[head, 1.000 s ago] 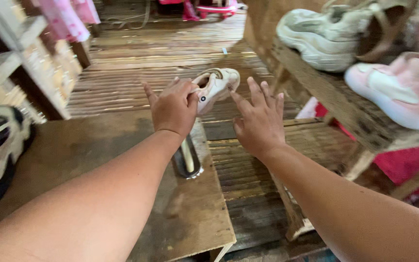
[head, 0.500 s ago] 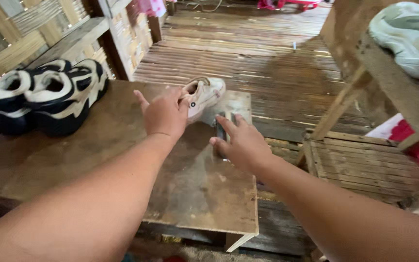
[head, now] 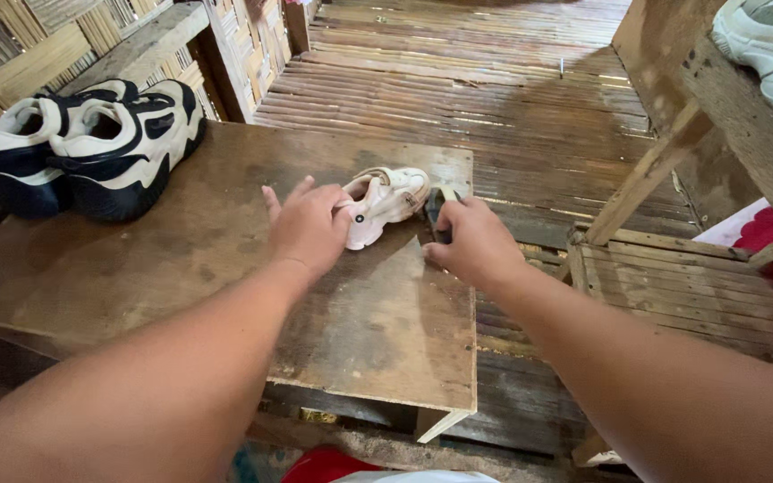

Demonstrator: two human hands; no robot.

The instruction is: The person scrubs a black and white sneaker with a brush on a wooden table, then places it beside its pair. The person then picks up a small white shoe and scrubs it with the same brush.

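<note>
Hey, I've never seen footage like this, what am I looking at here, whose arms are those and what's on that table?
There is no machine here. A person wears a camera on the head, so the one picture looks down along that person's own two bare arms. The surface is a low, worn wooden table standing on a slatted bamboo floor. The left hand rests on the heel of a small white shoe lying on the table. The right hand is closed round a small dark object next to the shoe; too little of it shows to tell what it is. At the table's far left stands a pair of black-and-white sneakers. At upper right a pale sneaker sits on a wooden rack.
</note>
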